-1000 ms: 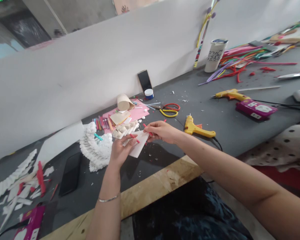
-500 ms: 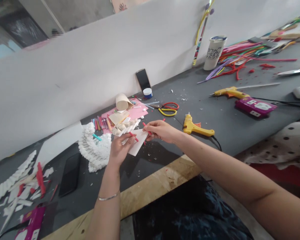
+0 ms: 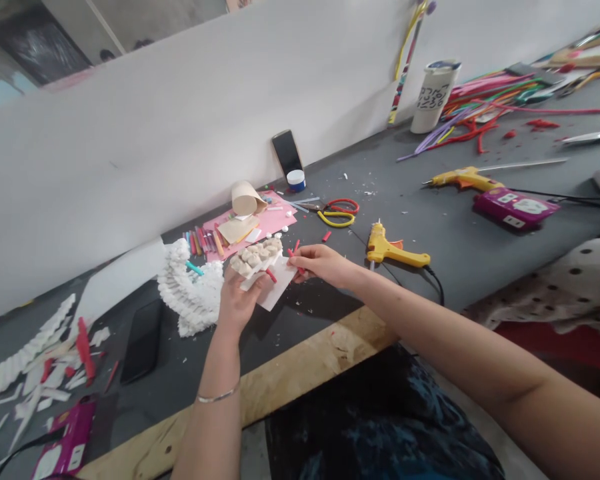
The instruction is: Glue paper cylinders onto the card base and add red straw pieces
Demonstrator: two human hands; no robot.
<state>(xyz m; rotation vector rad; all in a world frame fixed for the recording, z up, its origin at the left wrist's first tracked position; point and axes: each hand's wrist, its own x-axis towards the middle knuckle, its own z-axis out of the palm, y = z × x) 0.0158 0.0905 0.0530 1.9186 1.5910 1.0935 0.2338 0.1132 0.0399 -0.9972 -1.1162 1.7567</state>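
Note:
My left hand (image 3: 237, 300) is closed around a white foam sheet (image 3: 279, 285), and a strip of beige foam lumps (image 3: 256, 257) stands at its top. My right hand (image 3: 323, 262) reaches in from the right, its fingertips pinching a small red strip (image 3: 295, 253) at the sheet's edge. A few more red bits (image 3: 271, 275) lie against the white sheet. Just behind my left hand sits a ruffled white foam piece (image 3: 193, 300), close to my fingers but apart from them.
A yellow hot glue gun (image 3: 393, 248) lies right of my right hand, with a second (image 3: 463, 178) beyond it. Farther back are a pink power strip (image 3: 515, 208), coloured pipe cleaners (image 3: 480, 113), scissors (image 3: 593, 137), a propped phone (image 3: 287, 153) and pleated white foam scraps (image 3: 30, 357).
The beige foam strip now stands higher and more clearly above my left hand. My right hand has shifted slightly toward the sheet, and the whole view has tilted a little.

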